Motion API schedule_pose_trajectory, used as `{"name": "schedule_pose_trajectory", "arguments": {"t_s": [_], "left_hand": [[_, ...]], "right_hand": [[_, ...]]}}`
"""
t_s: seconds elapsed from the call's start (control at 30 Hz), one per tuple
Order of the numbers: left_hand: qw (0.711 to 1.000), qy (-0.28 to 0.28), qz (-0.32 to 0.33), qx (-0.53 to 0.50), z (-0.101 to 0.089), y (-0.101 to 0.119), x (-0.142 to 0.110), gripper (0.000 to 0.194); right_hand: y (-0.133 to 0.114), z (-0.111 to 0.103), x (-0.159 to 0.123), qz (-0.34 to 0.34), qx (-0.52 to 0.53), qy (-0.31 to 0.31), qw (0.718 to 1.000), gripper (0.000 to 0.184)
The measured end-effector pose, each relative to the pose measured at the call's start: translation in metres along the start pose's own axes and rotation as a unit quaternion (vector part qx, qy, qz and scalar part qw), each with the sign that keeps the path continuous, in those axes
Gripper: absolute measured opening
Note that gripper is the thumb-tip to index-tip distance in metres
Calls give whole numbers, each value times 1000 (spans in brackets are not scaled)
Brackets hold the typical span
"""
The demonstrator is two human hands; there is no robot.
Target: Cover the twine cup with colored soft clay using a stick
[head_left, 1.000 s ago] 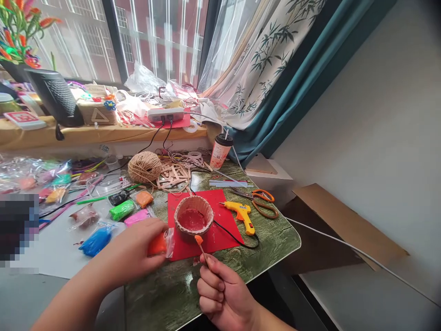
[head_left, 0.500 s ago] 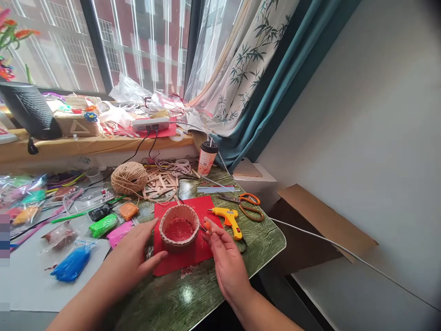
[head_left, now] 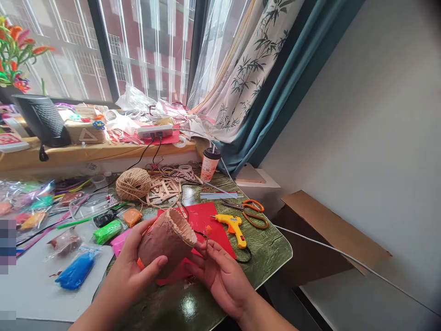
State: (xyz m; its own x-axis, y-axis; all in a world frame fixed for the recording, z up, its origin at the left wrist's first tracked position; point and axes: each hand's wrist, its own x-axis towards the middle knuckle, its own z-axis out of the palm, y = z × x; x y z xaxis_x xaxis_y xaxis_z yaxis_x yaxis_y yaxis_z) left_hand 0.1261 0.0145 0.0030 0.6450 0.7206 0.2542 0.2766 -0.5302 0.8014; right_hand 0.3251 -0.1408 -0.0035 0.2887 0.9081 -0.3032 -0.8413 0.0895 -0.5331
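Note:
My left hand [head_left: 132,264] is wrapped around a brown clay-covered pot [head_left: 165,246]. The pot is tipped on its side above the red sheet, its rough, wavy rim facing up and to the right. Small orange patches show on its wall beside my fingers. Between the thumb and forefinger of my right hand [head_left: 225,271] is a thin brown stem with an orange tip [head_left: 208,230]. My other right fingers reach near the pot's right side; whether they touch it I cannot tell. Under the pot lies the red sheet [head_left: 206,211].
A yellow glue gun [head_left: 232,225] and orange-handled scissors [head_left: 253,211] lie to the right. Behind are a ball of twine [head_left: 133,184], wooden sticks [head_left: 163,191] and a paper cup [head_left: 210,165]. Bagged clay, including a blue pack [head_left: 76,271], sits at left. The table edge [head_left: 263,280] runs close by.
My left hand has taken hold of the pot, which stood upright on the red sheet, and it is now lifted and tilted. My right hand still pinches the orange-tipped stem.

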Motion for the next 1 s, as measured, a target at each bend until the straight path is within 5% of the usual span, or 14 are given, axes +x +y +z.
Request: {"name": "schedule_pose_trajectory", "arguments": {"t_s": [0.2,0.37,0.8,1.0], "left_hand": [[995,-85,17,53,7,-10,-10,108],[980,-93,90,150,9,-9,-9,107],[972,-9,152,178,11,-4,-1,90],[990,60,51,116,13,-11,-9,110]], "right_hand": [[13,-17,7,27,41,1,999,29],[8,-23,11,54,35,-26,998,32],[15,-22,16,65,75,-4,995,37],[7,-15,13,46,117,14,992,37]]}}
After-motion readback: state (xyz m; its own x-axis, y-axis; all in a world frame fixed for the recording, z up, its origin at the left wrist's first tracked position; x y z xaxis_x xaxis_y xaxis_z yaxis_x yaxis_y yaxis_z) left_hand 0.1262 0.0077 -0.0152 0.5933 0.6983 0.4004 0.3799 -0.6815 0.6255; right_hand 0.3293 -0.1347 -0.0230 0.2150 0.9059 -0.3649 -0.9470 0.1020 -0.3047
